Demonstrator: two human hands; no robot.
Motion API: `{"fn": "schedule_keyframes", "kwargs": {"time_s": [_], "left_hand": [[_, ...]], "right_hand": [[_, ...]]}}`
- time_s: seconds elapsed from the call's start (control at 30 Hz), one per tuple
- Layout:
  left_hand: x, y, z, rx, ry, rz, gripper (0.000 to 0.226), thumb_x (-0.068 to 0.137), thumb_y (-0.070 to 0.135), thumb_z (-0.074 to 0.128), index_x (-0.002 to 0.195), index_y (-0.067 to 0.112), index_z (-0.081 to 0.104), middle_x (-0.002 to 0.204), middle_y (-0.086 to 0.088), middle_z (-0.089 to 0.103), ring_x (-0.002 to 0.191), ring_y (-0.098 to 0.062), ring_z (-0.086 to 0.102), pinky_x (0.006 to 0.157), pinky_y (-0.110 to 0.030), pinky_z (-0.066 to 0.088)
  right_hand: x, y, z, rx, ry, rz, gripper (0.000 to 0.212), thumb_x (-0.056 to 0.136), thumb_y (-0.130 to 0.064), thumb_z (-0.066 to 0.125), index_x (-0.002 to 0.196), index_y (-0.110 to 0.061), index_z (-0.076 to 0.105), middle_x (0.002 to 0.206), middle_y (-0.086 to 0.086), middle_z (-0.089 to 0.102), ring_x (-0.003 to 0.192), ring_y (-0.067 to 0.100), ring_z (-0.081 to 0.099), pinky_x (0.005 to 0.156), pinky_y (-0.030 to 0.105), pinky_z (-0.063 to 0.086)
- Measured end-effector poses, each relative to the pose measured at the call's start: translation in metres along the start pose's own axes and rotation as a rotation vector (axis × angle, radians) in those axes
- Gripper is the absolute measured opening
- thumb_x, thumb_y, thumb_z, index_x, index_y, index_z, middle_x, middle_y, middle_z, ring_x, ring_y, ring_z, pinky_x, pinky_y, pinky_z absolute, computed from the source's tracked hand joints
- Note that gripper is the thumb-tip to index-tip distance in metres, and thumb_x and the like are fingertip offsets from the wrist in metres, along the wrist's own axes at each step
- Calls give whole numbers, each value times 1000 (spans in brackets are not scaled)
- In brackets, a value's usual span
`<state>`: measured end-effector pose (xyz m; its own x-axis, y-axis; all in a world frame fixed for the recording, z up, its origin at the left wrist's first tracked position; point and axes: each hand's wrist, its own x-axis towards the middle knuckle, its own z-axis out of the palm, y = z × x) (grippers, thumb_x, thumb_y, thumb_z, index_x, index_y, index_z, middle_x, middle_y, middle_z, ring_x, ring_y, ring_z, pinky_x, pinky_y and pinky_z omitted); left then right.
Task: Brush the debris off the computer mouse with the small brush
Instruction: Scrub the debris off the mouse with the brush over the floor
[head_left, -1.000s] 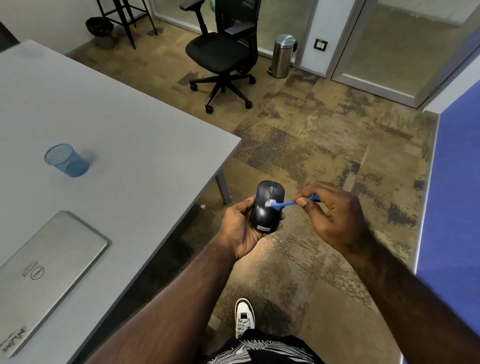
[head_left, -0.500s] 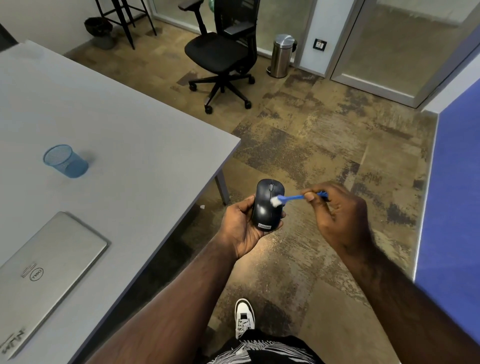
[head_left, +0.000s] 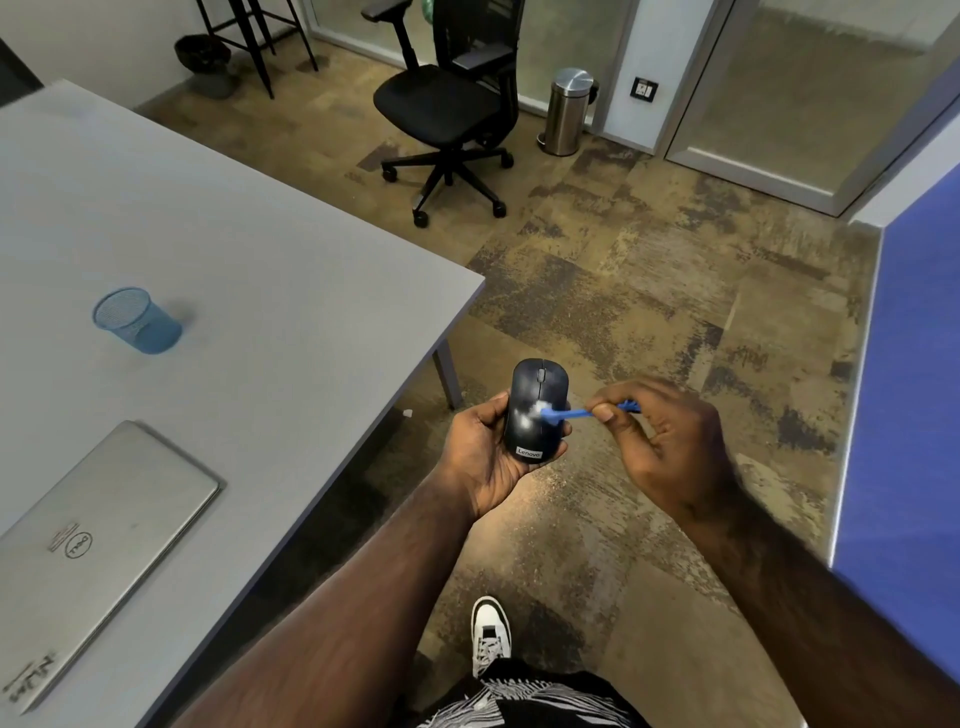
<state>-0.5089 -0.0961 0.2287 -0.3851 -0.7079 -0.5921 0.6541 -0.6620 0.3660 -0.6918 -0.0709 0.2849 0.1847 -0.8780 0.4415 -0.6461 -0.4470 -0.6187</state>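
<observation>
Just off the table's near right corner, over the carpet, the left hand is cupped around a dark computer mouse, logo end toward the person. Right hand pinches the small blue brush by its handle, white bristles pressed on the mouse's back, where pale smudges show. On the table, a closed silver laptop lies by the near edge, with a blue mesh cup further in. Way back stand an office chair and a steel bin.
</observation>
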Motion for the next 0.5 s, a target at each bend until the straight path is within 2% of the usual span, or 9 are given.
{"fn": "schedule_keyframes", "kwargs": {"time_s": [0.1,0.17,0.27,0.4,0.5], "left_hand": [[-1,-1,-1,2,-3,0,44,100,27,32,121,-1,59,124,-28,59,96,-38,62,77,-43,55],[-2,-1,-1,9,-21,-4,46,100,27,31,124,-2,58,124,-28,59,96,-38,61,79,-43,54],[-3,0,1,9,-47,-4,48,99,27,31,124,-2,59,124,-27,59,98,-39,60,80,-42,54],[-2,-1,-2,12,-34,0,47,99,28,30,120,-2,61,122,-28,59,96,-39,60,79,-42,55],[-4,-2,-4,10,-42,-4,48,100,28,29,125,-2,58,123,-27,59,97,-38,60,79,-42,55]], "right_hand": [[-1,-2,1,15,-37,-16,20,91,-18,58,90,-4,72,84,4,71,77,14,65,66,26,52],[5,5,-1,-21,78,58,13,91,-10,62,94,-2,72,84,6,70,74,12,63,63,19,51],[12,10,-1,-57,186,143,12,90,-5,63,97,-3,72,86,5,71,75,15,64,63,19,50],[7,4,0,-9,69,76,11,89,-7,63,93,-2,72,87,5,71,79,15,65,68,22,53],[11,9,-1,-24,128,124,11,89,-6,64,96,-4,72,88,5,72,78,16,67,68,17,52]]}}
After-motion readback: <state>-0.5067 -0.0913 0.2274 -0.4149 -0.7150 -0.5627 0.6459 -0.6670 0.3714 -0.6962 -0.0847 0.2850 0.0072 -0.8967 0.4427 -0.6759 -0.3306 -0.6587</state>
